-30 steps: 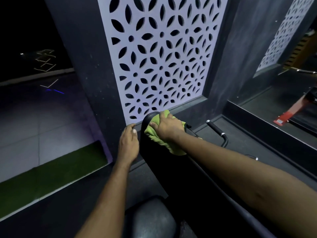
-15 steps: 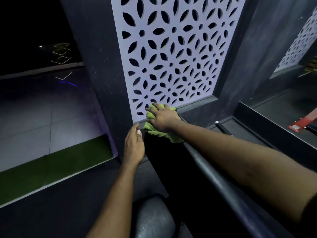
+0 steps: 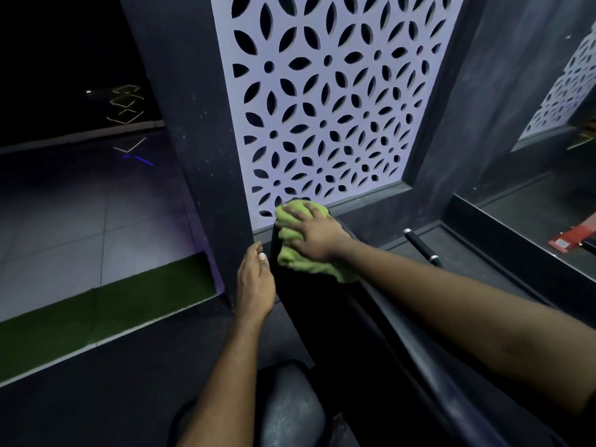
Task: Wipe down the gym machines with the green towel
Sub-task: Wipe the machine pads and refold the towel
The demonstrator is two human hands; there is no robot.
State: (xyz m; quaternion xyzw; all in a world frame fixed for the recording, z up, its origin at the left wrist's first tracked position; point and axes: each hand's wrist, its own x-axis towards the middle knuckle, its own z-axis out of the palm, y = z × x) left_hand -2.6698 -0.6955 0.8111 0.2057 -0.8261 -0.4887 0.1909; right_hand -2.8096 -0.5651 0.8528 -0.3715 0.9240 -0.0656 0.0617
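— Head view, aimed down along a black backrest pad [image 3: 306, 321]. Showed what on it?

— Showed the green towel [image 3: 292, 256] bunched on the pad's top end, just in front of a white lattice panel [image 3: 322, 108] standing behind the pad.

— Held how?

— Pressed down under the right hand [image 3: 317, 237], palm flat, with fingers spread across the cloth rather than curled round it. Pinched nothing.

— And the left hand [image 3: 254, 285]?

— Lay against the pad's left edge, just below the towel, with fingers straight and thumb up. Grasped nothing visible; probably steadied the pad.

— Anything else around the pad?

— Showed a rounded seat cushion [image 3: 290, 411] at the pad's lower end, a dark bar handle [image 3: 422, 248] off the pad's right side, and a strip of green turf [image 3: 96, 317] well away to the pad's left.

— Handling of the towel?

— Looked soft, light and limp, to judge by the deep folds. Seemed likely to crumple and slip under a loose palm on so smooth a pad. Best taken at the thick middle of the bunch, with the loose tail toward the pad's right edge gathered in first.

— Stage of the job?

— Seemed mid-wipe at the pad's top, with the pad's lower length probably left to do.
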